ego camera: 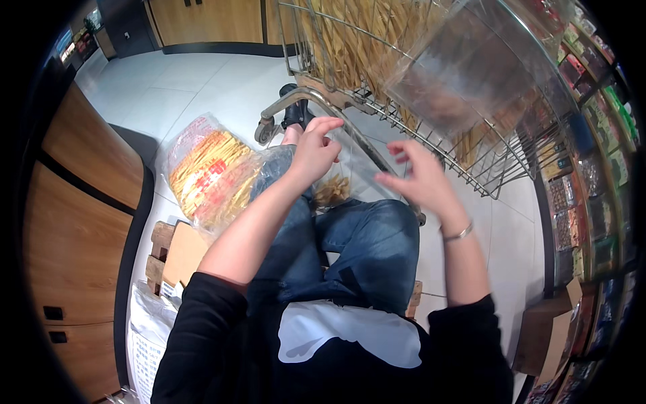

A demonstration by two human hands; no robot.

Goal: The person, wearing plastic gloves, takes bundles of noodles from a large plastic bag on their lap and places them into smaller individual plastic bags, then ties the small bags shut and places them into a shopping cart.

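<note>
My left hand (315, 149) is closed at the upper edge of a clear plastic bag (356, 156) above my knees. A small bunch of dried yellow sticks (331, 191), which look like bean curd sticks, lies low in that bag. To the right of the bag is my right hand (421, 174), slightly blurred, its thumb and fingers apart and nothing visible between them. Beyond both hands stands a wire cart (383, 108) holding many long dried bean curd sticks (348, 40). A large printed plastic bag (209, 174) packed with yellow sticks leans by my left leg.
Clear plastic packaging (454, 70) drapes over the cart's right side. Wooden cabinets (83, 212) stand at the left; shelves of packaged goods (570, 202) line the right. A cardboard box (545, 333), a white sack (149, 333) and a wooden pallet (157, 252) sit low nearby.
</note>
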